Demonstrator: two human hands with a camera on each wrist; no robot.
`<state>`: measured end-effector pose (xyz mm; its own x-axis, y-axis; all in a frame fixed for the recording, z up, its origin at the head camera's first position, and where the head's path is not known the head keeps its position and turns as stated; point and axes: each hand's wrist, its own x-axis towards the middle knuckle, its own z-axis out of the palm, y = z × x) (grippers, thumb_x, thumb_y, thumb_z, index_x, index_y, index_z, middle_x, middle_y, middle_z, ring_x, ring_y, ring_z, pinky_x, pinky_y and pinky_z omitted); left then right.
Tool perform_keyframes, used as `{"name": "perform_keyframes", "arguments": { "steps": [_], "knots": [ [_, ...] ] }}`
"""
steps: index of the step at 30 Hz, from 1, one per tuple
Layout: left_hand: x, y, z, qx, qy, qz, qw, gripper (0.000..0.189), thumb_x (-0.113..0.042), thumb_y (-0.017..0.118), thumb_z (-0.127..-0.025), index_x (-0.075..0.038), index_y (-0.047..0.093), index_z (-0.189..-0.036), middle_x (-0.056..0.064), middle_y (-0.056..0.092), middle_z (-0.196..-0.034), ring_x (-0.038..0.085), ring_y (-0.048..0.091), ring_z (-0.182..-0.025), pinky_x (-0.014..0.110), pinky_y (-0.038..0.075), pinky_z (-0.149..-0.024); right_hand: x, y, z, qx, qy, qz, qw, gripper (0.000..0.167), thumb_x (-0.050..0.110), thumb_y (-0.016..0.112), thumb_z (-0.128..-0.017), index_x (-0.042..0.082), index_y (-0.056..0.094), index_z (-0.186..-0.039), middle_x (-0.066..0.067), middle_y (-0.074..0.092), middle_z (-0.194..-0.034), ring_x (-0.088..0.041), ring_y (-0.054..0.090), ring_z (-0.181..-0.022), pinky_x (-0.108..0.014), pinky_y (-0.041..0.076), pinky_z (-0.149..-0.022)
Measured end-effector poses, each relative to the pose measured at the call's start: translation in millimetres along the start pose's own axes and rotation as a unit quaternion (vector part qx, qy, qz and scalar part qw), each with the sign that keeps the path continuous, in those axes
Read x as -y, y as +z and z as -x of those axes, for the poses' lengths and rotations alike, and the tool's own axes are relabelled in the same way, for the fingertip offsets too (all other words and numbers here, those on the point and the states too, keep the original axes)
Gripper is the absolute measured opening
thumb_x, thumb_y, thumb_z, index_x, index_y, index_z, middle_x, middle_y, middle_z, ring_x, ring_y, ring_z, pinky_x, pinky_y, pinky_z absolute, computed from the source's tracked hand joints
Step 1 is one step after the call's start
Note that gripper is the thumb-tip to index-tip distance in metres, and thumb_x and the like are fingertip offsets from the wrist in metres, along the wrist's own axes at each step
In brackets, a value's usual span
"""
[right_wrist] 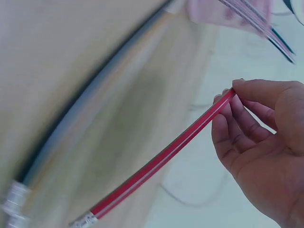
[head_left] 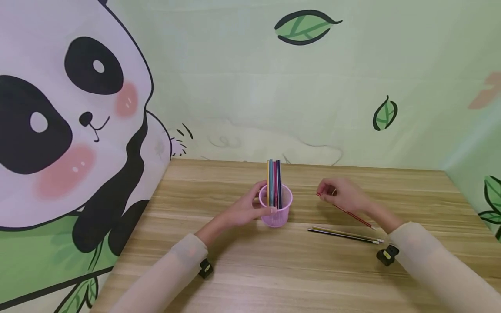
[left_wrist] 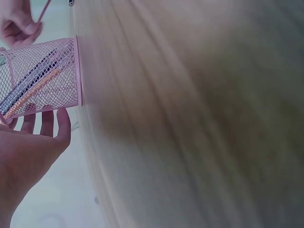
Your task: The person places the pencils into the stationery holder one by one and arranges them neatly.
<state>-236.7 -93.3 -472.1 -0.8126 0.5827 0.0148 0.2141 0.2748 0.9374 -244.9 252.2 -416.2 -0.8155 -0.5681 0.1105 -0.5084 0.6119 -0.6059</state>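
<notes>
A pink mesh pen cup (head_left: 282, 217) stands upright on the wooden table, with several pencils (head_left: 274, 182) leaning together inside it. My left hand (head_left: 250, 208) holds the cup from its left side, thumb at the front and fingers behind. To the right of the cup, my right hand (head_left: 342, 194) pinches a red pencil (right_wrist: 161, 159) near one end. The pencil slants down to the right, its white-tipped end towards my right sleeve. In the right wrist view, thumb and fingertips meet on the red end.
Two more pencils, one black (head_left: 340, 235) and one yellowish (head_left: 332, 230), lie side by side on the table (head_left: 250, 278) below my right hand. A fabric backdrop with a panda (head_left: 98, 126) and leaves rises behind the table's back edge.
</notes>
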Motion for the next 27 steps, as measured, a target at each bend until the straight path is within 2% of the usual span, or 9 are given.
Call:
{"name": "perform_keyframes", "arguments": {
  "steps": [7, 13, 17, 23, 27],
  "knots": [
    [-4.7, -1.9, 2.4, 0.002, -0.011, 0.003, 0.9999, 0.090, -0.035, 0.079, -0.096, -0.028, 0.024, -0.167, 0.014, 0.041, -0.161, 0.040, 0.055, -0.138, 0.050, 0.052, -0.110, 21.3, -36.0, -15.7, -0.051, 0.004, 0.005, 0.9987, 0.006, 0.001, 0.070, -0.100, 0.003, 0.071, -0.106, -0.004, 0.071, -0.093, -0.020, 0.064, -0.088, -0.031, 0.060, -0.078],
    [-6.2, -0.7, 3.0, 0.005, -0.003, 0.005, 1.0000, 0.089, -0.034, 0.078, -0.097, -0.024, 0.024, -0.167, 0.016, 0.042, -0.160, 0.040, 0.056, -0.137, 0.050, 0.052, -0.110, 45.4, -54.0, -26.2, -0.094, 0.006, -0.011, 0.9955, 0.009, 0.006, 0.071, -0.101, 0.002, 0.071, -0.109, -0.008, 0.072, -0.096, -0.023, 0.065, -0.089, -0.021, 0.057, -0.077],
    [-5.8, -0.3, 2.4, 0.004, -0.003, 0.007, 1.0000, 0.089, -0.033, 0.078, -0.097, -0.024, 0.025, -0.167, 0.015, 0.042, -0.161, 0.039, 0.055, -0.138, 0.050, 0.050, -0.112, 59.5, -60.3, -31.8, -0.122, -0.005, -0.044, 0.9916, 0.014, 0.010, 0.071, -0.102, 0.000, 0.070, -0.112, -0.012, 0.073, -0.100, -0.022, 0.067, -0.089, -0.017, 0.056, -0.077],
    [-4.6, -0.6, 0.8, 0.002, -0.001, 0.007, 1.0000, 0.087, -0.032, 0.079, -0.096, -0.024, 0.027, -0.166, 0.012, 0.043, -0.161, 0.034, 0.051, -0.142, 0.049, 0.046, -0.116, 76.9, -64.8, -38.8, -0.172, -0.019, -0.112, 0.9786, 0.017, 0.011, 0.072, -0.102, -0.001, 0.068, -0.114, -0.015, 0.073, -0.101, -0.019, 0.071, -0.089, -0.018, 0.058, -0.080],
    [-4.1, -0.2, 0.8, 0.001, 0.008, 0.009, 0.9999, 0.087, -0.030, 0.079, -0.097, -0.023, 0.027, -0.166, 0.012, 0.044, -0.160, 0.032, 0.049, -0.144, 0.049, 0.044, -0.118, 83.9, -64.3, -44.1, -0.212, -0.028, -0.175, 0.9610, 0.016, 0.010, 0.072, -0.102, -0.001, 0.067, -0.112, -0.014, 0.072, -0.101, -0.023, 0.073, -0.089, -0.022, 0.061, -0.084]
  ]
}}
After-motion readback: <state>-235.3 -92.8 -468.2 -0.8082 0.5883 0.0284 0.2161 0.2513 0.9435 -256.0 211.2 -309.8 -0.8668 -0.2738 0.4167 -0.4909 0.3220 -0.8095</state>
